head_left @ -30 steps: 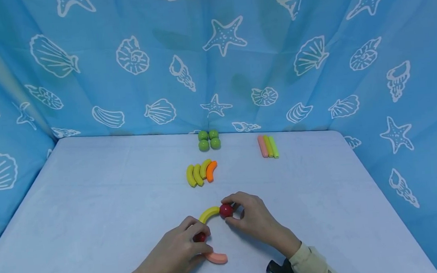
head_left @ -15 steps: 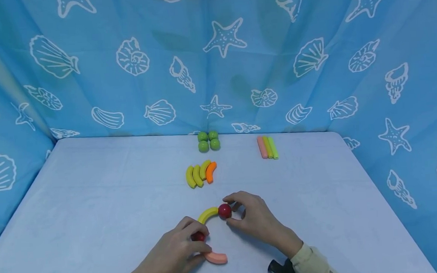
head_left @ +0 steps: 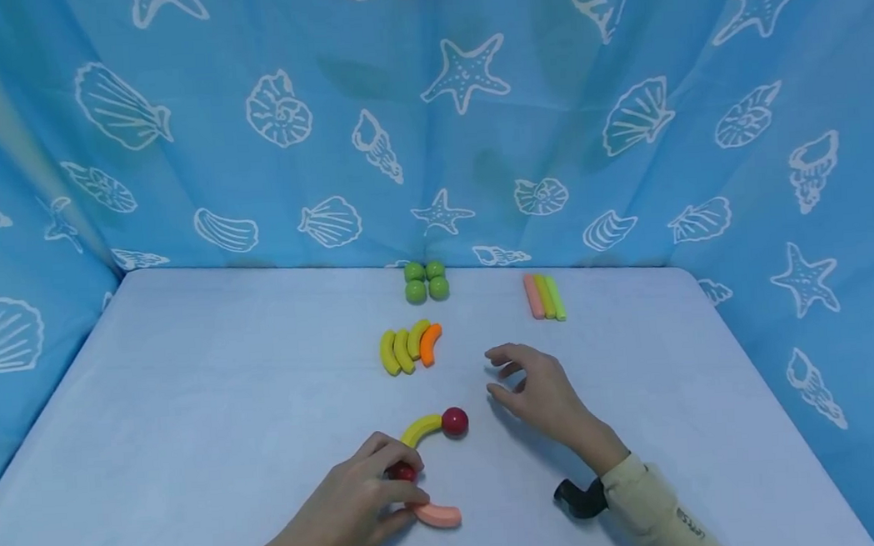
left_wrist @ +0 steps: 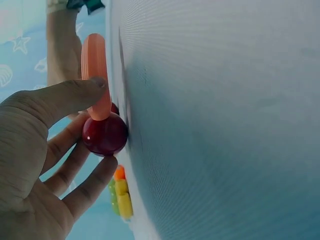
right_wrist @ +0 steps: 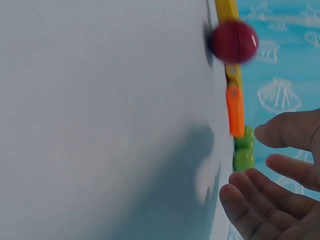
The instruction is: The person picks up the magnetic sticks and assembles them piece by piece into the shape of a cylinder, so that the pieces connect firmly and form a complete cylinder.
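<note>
My left hand [head_left: 349, 500] pinches a joint between a red ball [left_wrist: 105, 135] and a pink curved piece [head_left: 440, 517]. In the left wrist view the thumb presses the ribbed pink piece and the fingers touch the ball from the other side. A yellow curved piece [head_left: 421, 428] starts beside that held ball, partly hidden by my fingers, and meets a second red ball [head_left: 455, 422] at its far end. My right hand [head_left: 542, 392] hovers to the right of this second ball, fingers loosely bent and nothing between them.
Behind the hands lie several curved yellow pieces [head_left: 403, 350] with an orange one [head_left: 431, 345]. Green balls [head_left: 416, 292] form a cluster at the table's back edge. Straight coloured sticks [head_left: 544, 297] lie back right. A black device [head_left: 580, 499] is at my right sleeve.
My right hand has let go of the second red ball and moved away, to the right and back. The left hand keeps its hold. The head view has shifted slightly.
</note>
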`<state>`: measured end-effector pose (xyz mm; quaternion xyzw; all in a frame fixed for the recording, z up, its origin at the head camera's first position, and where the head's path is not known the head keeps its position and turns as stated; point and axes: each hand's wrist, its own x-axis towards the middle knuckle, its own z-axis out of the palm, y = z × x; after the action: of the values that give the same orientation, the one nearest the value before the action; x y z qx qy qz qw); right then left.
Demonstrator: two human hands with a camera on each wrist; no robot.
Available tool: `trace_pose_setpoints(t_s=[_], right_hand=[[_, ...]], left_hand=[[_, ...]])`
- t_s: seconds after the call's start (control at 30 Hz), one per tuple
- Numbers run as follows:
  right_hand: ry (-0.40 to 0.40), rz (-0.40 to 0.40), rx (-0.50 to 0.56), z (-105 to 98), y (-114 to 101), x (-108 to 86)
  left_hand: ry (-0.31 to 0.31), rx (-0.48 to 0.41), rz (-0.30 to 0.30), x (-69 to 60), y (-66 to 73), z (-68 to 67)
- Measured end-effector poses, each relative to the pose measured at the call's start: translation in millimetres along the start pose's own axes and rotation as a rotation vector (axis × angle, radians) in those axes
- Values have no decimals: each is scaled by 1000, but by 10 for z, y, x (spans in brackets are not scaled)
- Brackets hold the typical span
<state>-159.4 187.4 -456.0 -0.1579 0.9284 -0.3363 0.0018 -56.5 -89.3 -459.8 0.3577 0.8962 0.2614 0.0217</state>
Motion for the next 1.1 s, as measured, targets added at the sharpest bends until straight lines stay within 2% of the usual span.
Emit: trace_pose_setpoints(t_s=[0.33,0.57,0.73,1.1], right_hand=[[68,63,66,-170,194,441],[40,143,107,-112,254,731],[26,185,120,-60,257,911],[-1,207,133,34,152,1190]], left_hand=[[-14,7,-1,18,-2,8],[-5,-8,3,4,-6,10],[-21,-32,-12,12,0,4],[-30,-34,-15,23,-1,-13]])
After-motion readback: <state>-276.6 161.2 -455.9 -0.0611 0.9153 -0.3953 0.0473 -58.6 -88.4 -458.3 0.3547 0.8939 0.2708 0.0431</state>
